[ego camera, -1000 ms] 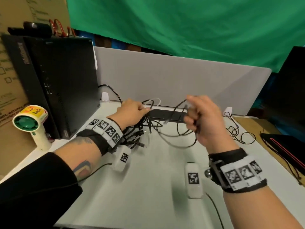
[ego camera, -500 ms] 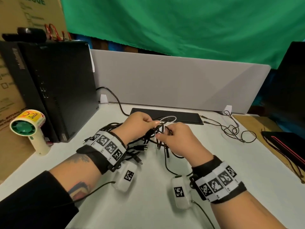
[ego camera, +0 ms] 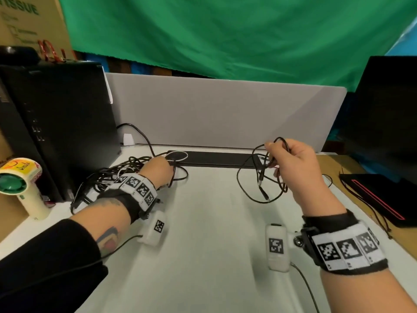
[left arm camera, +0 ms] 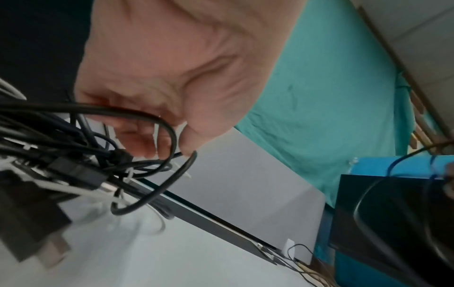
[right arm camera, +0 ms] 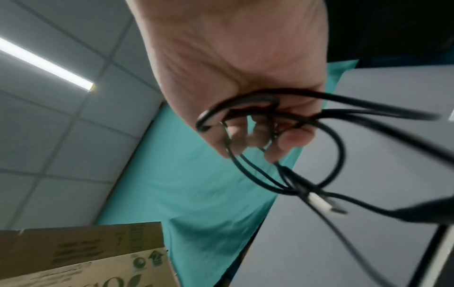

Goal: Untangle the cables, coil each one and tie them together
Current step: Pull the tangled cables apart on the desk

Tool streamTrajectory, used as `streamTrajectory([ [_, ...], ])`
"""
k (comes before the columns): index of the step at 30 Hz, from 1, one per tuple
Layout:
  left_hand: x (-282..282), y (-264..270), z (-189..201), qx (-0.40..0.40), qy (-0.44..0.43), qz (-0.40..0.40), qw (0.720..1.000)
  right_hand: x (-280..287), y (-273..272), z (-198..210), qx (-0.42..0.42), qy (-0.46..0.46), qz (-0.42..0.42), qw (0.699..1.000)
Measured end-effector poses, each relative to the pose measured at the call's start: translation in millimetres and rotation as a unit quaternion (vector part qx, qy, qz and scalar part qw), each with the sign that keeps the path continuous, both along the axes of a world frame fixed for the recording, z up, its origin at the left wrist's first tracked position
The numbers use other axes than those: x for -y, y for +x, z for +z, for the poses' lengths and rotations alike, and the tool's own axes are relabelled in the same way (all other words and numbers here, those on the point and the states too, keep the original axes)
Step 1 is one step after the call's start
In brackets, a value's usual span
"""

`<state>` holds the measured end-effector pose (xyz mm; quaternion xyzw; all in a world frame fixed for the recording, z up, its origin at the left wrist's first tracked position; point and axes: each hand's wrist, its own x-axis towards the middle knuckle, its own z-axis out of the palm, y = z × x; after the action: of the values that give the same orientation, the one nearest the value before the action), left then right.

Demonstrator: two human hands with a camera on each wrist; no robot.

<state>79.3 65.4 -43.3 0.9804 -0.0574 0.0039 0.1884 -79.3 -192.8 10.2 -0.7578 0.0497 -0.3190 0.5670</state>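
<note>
Wrist bands: each forearm wears a black strap with white squares printed in black block codes; a small white camera body with one such code hangs beside each wrist.
Right hand (ego camera: 295,163): raised above the white table (ego camera: 203,245), fingers curled, thumb and fingertips pinching a thin black cable (ego camera: 261,177) near the top of its loops.
Thin black cable: hangs below and to the left of the right hand in loose loops, two plug ends dangling; the right wrist view shows one plug with a pale metal tip (right arm camera: 319,202).
Left hand (ego camera: 156,169): low at the table, fingers curled round strands of the cable tangle (ego camera: 106,177); the left wrist view shows the fingertips (left arm camera: 145,143) closed on black strands.
Cable tangle: a heap of black cables with a few white ones, lying under and to the left of the left hand, well apart from the cable in the right hand; a white loop (ego camera: 177,155) lies just beyond the fingers.
Handheld fan (ego camera: 20,184): stands left of the left forearm, cream body, green grille, yellow sticker reading "Smile".
Black computer tower (ego camera: 58,123): upright behind the fan, left of the tangle.
Flat black bar (ego camera: 216,158): lies on the table beyond both hands.
Grey partition (ego camera: 225,114): stands behind the bar.
Green cloth (ego camera: 214,35): hangs behind the partition.
Cardboard box (ego camera: 24,21): far left, green letters "ISSUE" legible, the start cut off.
</note>
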Motion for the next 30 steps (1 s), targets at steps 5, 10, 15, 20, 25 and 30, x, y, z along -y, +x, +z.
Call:
streamTrajectory([
  [5, 18, -11, -7, 0.018, -0.012, 0.017, 1.0, 35, 12, -25, -0.075, 0.013, -0.07, 0.995],
  [10, 31, -19, -12, -0.038, 0.037, -0.06, 0.997, 70, 19, -51, -0.149, 0.034, -0.153, 0.976],
  [15, 33, -19, -36, -0.068, 0.044, -0.029, 0.996, 74, 17, -57, -0.309, -0.042, -0.157, 0.937],
  [20, 33, -25, -50, -0.001, -0.141, -0.006, 0.99, 73, 26, -49, -0.416, -0.121, -0.26, 0.863],
  [25, 34, -38, -40, -0.007, -0.042, 0.029, 0.999, 74, 21, -38, -0.463, -0.242, -0.293, 0.801],
  [30, 33, -63, -29, 0.029, -0.008, -0.04, 0.999, 66, 16, -26, -0.42, -0.318, -0.267, 0.807],
])
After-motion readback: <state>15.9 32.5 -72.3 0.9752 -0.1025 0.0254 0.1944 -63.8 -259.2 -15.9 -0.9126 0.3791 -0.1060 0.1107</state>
